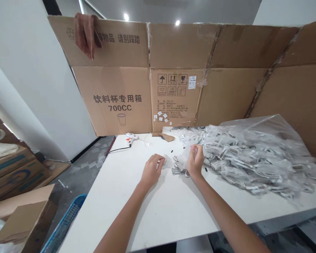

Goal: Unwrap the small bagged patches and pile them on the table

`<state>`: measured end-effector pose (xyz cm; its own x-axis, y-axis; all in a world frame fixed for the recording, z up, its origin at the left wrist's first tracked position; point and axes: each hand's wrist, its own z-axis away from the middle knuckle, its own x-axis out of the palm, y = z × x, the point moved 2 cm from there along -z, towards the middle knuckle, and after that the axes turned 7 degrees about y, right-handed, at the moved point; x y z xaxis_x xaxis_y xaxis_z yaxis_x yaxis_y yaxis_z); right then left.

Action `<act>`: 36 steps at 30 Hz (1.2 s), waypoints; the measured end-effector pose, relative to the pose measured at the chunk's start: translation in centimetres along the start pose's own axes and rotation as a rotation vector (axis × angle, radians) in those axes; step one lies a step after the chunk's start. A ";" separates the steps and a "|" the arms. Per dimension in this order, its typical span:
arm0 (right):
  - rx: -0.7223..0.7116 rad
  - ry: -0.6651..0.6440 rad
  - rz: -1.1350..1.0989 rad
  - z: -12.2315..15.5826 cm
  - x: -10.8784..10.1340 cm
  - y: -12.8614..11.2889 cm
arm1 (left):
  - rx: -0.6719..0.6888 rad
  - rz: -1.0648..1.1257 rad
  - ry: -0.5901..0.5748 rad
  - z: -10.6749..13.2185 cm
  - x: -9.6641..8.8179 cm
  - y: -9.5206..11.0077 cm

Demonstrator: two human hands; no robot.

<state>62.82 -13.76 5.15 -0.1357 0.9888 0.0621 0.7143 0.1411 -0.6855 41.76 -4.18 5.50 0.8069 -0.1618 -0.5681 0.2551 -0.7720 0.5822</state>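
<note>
Left hand (152, 171) rests on the white table (158, 218) with its fingers curled in a loose ball, and it is hard to tell if it holds anything. Right hand (195, 161) is pinched tight on a clear plastic packet (184, 159), which hangs down from the fingers. Just under and between the hands lies a small pile of shiny tags (178, 168) with black marks. Far more of these wait in a big heap of bagged tags (252, 158), just past the right hand and spreading away to the right. So only a few are out by the hands, and most are still in the heap. Beyond the hands, a hot glue gun (130, 137) lies on the table.
</note>
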 end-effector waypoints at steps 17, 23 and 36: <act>-0.218 0.049 -0.075 0.0 -0.8 -1.6 | -0.210 0.186 0.437 -0.1 -0.4 0.3; -0.320 0.015 -0.078 0.9 -0.9 -3.1 | 0.025 0.181 0.431 -0.2 -0.8 1.9; -0.167 -0.212 -0.206 1.4 -0.4 -4.0 | 0.066 0.157 0.241 0.5 0.8 0.9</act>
<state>59.07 -14.82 6.80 -0.4161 0.9090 0.0229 0.7573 0.3604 -0.5446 42.39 -5.28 5.25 0.9391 -0.1376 -0.3148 0.0883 -0.7889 0.6081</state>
